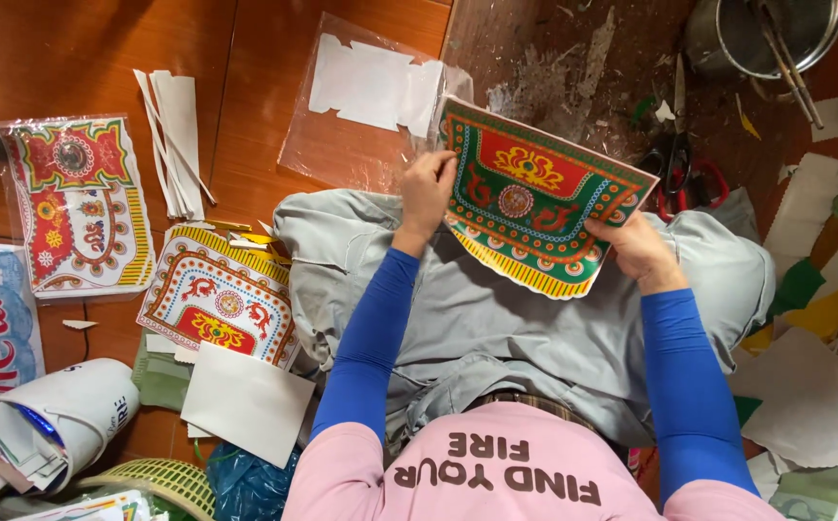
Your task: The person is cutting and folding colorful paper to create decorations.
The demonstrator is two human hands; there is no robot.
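Underneath, wooden floor (81, 48) strewn with paper scraps (810, 289).

A flat printed paper cut-out with a green ground, a red centre panel, yellow ornament and a yellow-striped scalloped lower edge (533, 198) is held up over the lap, tilted so that its top-left corner sits higher than its right end. The left grip (427, 191) pinches its left edge, thumb on the printed face, fingers behind. The right grip (637, 246) holds the lower right corner from below. Between the two grips the sheet spans flat and unfolded, printed side up. A round medallion sits at the middle of the red panel, midway between the grips.
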